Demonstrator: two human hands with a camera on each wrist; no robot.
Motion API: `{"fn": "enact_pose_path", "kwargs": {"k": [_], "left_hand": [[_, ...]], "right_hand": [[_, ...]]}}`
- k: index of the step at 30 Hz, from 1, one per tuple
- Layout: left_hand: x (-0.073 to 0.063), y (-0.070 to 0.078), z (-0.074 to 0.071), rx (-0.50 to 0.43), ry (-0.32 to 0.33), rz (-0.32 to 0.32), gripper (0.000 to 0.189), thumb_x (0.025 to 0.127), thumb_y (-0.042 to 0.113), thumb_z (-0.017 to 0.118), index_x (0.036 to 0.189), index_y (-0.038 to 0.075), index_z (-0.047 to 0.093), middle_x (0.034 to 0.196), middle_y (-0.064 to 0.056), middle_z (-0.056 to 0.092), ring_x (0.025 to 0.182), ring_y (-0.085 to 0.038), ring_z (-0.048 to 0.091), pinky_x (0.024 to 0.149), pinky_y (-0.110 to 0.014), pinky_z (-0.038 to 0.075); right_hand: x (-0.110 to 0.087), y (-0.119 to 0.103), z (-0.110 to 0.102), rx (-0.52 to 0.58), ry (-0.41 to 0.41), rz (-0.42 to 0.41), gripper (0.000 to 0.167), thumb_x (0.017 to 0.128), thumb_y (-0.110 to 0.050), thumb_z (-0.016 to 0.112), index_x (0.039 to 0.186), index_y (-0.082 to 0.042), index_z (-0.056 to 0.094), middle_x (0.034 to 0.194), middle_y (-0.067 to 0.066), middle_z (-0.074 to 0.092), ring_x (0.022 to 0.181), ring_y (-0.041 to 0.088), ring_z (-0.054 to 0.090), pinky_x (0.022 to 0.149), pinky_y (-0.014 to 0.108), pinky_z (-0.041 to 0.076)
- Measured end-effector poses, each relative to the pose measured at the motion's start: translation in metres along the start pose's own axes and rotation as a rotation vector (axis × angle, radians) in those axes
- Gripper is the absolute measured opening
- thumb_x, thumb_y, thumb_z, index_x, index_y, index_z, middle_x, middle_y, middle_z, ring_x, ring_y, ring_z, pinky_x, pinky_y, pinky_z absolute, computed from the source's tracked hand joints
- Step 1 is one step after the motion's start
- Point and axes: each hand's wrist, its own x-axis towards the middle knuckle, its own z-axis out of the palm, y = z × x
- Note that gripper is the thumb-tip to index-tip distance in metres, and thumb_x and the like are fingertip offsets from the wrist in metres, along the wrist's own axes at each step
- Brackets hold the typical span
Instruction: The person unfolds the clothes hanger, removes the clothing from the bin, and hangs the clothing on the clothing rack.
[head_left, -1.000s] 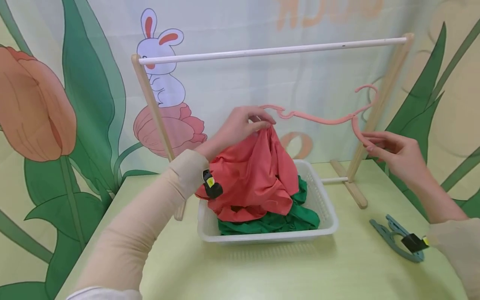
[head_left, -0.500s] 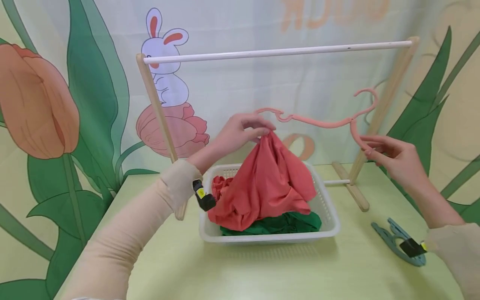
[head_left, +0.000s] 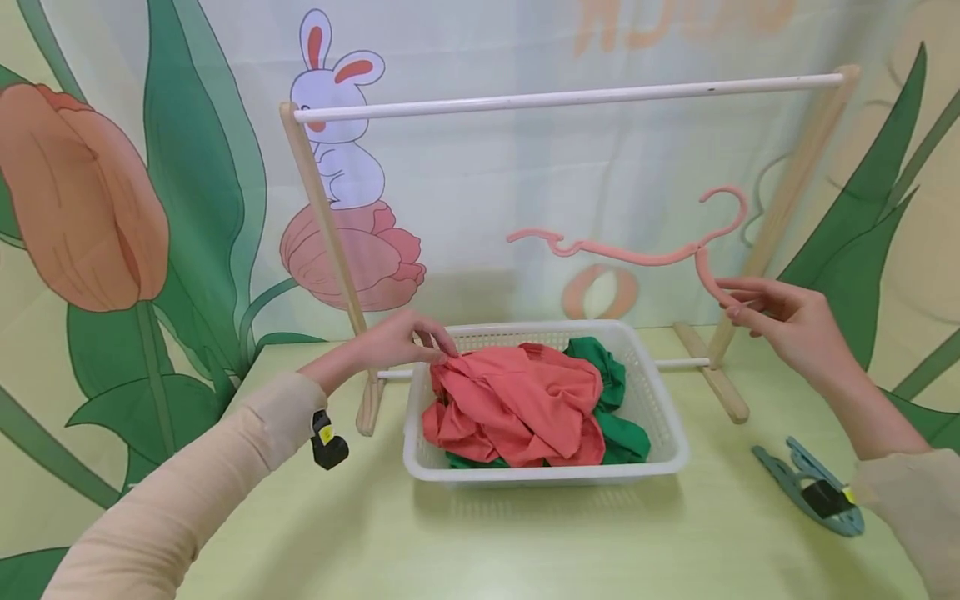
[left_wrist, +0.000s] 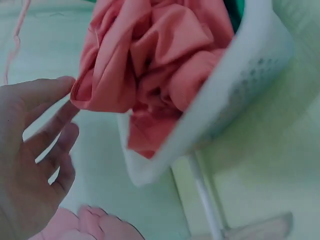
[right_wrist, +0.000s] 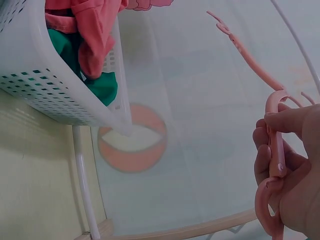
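My left hand point(head_left: 401, 340) pinches the coral-red cloth point(head_left: 517, 400) at its left edge in the white perforated plastic basket point(head_left: 547, 475), while my right hand point(head_left: 783, 312) grips the pink plastic hanger point(head_left: 652, 260) by its right arm, presumably leaving the rest unobstructed.

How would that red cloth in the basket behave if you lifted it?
Probably floppy: the red cloth lies in soft, crumpled folds. It may be light for its size, as its edge looks thin. It might drag the green cloth, which lies partly beneath it.
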Motion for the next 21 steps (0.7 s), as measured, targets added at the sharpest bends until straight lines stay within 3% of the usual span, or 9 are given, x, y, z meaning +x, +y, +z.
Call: {"fn": "enact_pose_path", "kwargs": {"k": [5,10,12,16,18,21], "left_hand": [[0.017,0.039,0.007,0.074,0.013,0.009,0.018,0.092,0.025,0.069,0.109,0.019,0.075,0.107,0.005,0.073,0.094,-0.015,0.063,0.078,-0.029,0.052],[0.042,0.067,0.037,0.132,-0.056,0.109,0.025,0.092,0.023,0.07,0.116,0.017,0.073,0.116,0.002,0.07,0.101,-0.015,0.063,0.085,-0.028,0.054],[0.049,0.069,0.053,0.168,-0.096,0.143,0.029,0.091,0.022,0.071,0.119,0.015,0.071,0.118,0.0,0.068,0.103,-0.016,0.062,0.086,-0.028,0.054],[0.053,0.067,0.075,0.293,-0.154,0.152,0.026,0.09,0.023,0.074,0.116,0.019,0.072,0.114,0.003,0.069,0.102,-0.012,0.061,0.088,-0.027,0.053],[0.052,0.064,0.077,0.332,-0.153,0.139,0.021,0.09,0.023,0.073,0.11,0.021,0.074,0.109,0.006,0.071,0.099,-0.008,0.061,0.088,-0.024,0.052],[0.05,0.059,0.065,0.306,-0.102,0.137,0.013,0.092,0.02,0.071,0.104,0.02,0.076,0.101,0.006,0.073,0.091,-0.007,0.063,0.084,-0.022,0.054]], "right_hand": [[-0.001,-0.001,0.001,-0.008,-0.004,0.02,0.038,0.096,-0.013,0.064,0.133,-0.01,0.062,0.097,-0.025,0.069,0.078,-0.003,0.065,0.064,0.016,0.049],[-0.002,-0.002,0.0,-0.012,-0.013,0.005,0.038,0.096,-0.014,0.064,0.133,-0.01,0.062,0.099,-0.024,0.069,0.079,-0.003,0.066,0.064,0.016,0.05],[-0.002,-0.001,0.001,-0.012,-0.015,0.005,0.038,0.096,-0.013,0.064,0.133,-0.01,0.062,0.1,-0.024,0.07,0.08,-0.003,0.066,0.064,0.016,0.05],[-0.003,0.0,0.001,-0.013,-0.015,0.02,0.037,0.096,-0.012,0.064,0.133,-0.01,0.062,0.099,-0.024,0.07,0.079,-0.003,0.066,0.064,0.017,0.049],[-0.003,0.001,0.001,-0.015,-0.013,0.025,0.037,0.096,-0.012,0.064,0.133,-0.009,0.062,0.098,-0.023,0.07,0.079,-0.003,0.066,0.064,0.017,0.049],[-0.005,0.001,0.0,-0.016,-0.012,0.026,0.037,0.095,-0.012,0.065,0.132,-0.009,0.062,0.098,-0.023,0.07,0.079,-0.003,0.065,0.064,0.017,0.049]]}}
